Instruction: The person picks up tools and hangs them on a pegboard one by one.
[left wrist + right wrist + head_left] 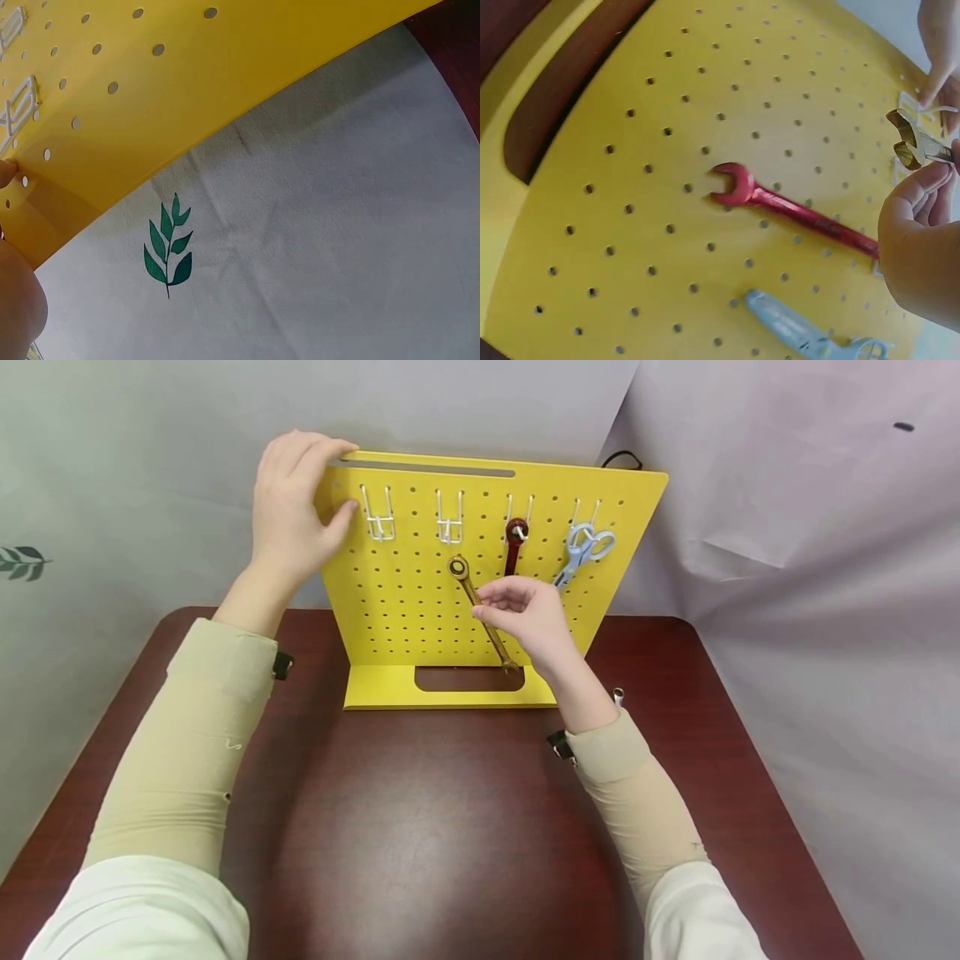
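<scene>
A yellow pegboard (633,497) stands on the table. My left hand (292,497) grips its upper left corner, thumb in front and fingers over the top edge. A gold wrench (496,642) is pinched between thumb and fingers of my right hand (536,614), in front of the board. The wrench slants, ring end up at the left; its open-jawed end (909,141) shows in the right wrist view. A red wrench (512,560) hangs by its ring on the third hook. Light-blue scissors (576,553) hang on the fourth. The left wrist view shows only part of the left hand.
Two white hooks (380,527) on the board's left half hold nothing. Beside my right forearm a small silver ring end (618,696) shows on the dark red table (420,827); the forearm hides the remainder. Pale sheeting (810,610) surrounds the table.
</scene>
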Available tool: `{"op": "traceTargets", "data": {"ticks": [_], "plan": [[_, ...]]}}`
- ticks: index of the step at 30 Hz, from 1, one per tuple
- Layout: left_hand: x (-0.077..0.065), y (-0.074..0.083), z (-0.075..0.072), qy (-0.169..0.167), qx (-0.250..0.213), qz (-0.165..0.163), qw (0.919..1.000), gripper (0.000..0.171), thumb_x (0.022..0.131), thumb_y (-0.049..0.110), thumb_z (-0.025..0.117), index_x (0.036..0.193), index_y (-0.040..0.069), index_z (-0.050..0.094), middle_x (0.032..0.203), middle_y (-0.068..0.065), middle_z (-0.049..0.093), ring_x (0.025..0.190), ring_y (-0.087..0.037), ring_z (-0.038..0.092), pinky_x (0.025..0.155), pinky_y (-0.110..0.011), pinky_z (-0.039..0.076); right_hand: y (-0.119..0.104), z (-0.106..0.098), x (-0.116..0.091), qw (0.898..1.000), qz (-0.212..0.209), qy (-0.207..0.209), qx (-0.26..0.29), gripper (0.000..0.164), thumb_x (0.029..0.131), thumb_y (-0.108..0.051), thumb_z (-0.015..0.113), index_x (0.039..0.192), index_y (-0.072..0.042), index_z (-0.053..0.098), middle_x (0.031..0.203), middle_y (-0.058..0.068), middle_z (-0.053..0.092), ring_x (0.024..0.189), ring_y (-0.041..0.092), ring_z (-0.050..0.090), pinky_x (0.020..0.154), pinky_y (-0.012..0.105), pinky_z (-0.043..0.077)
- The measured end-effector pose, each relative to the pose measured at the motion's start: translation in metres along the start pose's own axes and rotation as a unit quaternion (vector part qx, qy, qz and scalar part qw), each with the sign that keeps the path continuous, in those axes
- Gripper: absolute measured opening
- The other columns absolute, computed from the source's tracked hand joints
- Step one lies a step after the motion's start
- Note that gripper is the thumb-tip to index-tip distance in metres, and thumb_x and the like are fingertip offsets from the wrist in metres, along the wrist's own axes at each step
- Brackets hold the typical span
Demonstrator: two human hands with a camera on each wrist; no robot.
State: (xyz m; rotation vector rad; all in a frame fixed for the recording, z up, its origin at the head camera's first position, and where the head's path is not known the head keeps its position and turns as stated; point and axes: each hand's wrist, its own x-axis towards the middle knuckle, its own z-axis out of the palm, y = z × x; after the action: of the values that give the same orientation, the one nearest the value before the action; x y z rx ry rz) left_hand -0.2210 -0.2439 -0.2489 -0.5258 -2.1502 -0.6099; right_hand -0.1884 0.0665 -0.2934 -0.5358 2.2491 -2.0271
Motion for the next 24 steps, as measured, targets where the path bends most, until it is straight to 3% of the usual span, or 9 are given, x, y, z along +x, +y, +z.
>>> {"op": "traceTargets", "data": {"ticks": [10, 24], "plan": [[-0.001, -0.002, -0.003, 0.002, -0.002, -0.001, 1.0000, 0.043, 0.093, 0.005, 0.067, 0.136, -0.002, 0.065, 0.132, -0.024, 0.067, 0.132, -0.043, 0.054, 0.133, -0.037, 0.025, -0.015, 0.014, 0.013, 0.999, -0.025, 0.011, 0.018, 0.017, 0.088, 0.003, 0.079, 0.105, 0.004, 0.078, 0.082, -0.009, 0.072, 0.078, 0.010, 0.066, 0.072, 0.020, 0.055], [-0.002, -0.003, -0.005, 0.002, 0.001, -0.002, 1.0000, 0.044, 0.093, 0.005, 0.067, 0.136, -0.001, 0.065, 0.132, -0.024, 0.067, 0.133, -0.043, 0.055, 0.133, -0.037, 0.025, -0.003, 0.030, 0.032, 0.997, 0.016, 0.049, 0.048, 0.020, 0.088, 0.004, 0.079, 0.109, 0.005, 0.078, 0.086, -0.007, 0.073, 0.084, 0.009, 0.069, 0.081, 0.020, 0.059]]}}
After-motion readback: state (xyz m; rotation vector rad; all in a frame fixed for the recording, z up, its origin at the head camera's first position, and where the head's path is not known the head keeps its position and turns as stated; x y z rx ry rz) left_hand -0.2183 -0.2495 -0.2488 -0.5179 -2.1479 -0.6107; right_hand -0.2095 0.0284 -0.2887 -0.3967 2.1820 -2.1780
